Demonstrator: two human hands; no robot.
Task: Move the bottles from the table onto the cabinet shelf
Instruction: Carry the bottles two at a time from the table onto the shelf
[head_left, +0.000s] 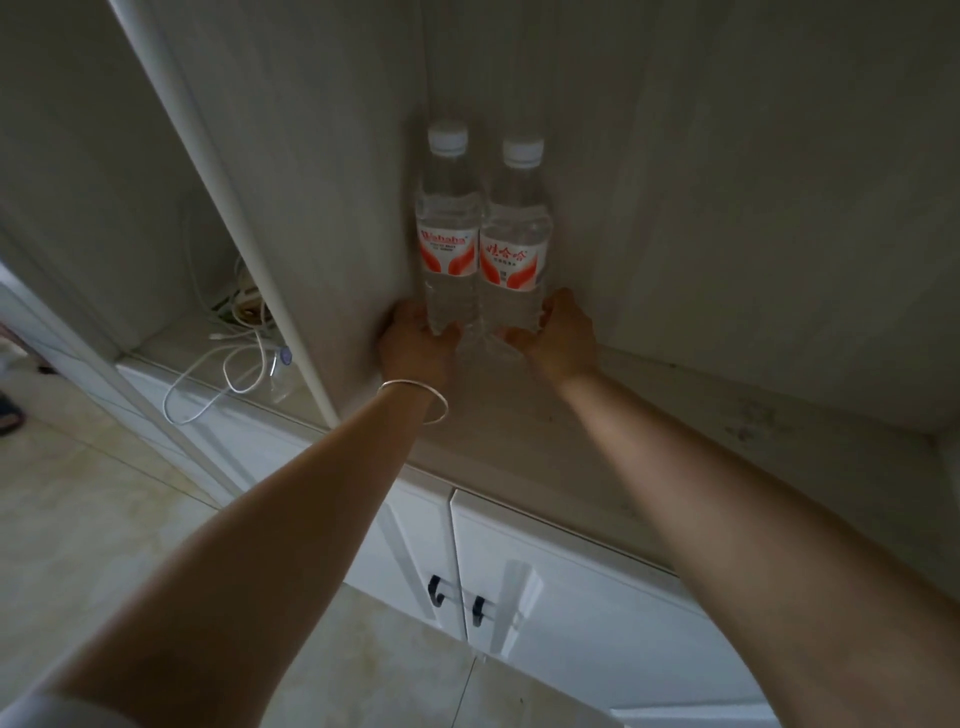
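Two clear water bottles with white caps and red-and-white labels stand upright side by side at the back left corner of the cabinet shelf (519, 431). My left hand (413, 345) wraps the base of the left bottle (448, 228). My right hand (563, 338) grips the base of the right bottle (514, 244). The two bottles touch each other and sit close to the cabinet's back wall. A silver bangle circles my left wrist.
A vertical divider panel (291, 218) bounds the shelf on the left. Beyond it, a neighbouring compartment holds tangled white cables (228, 358). White cabinet doors with black handles (457, 597) lie below the shelf. Tiled floor shows at the lower left.
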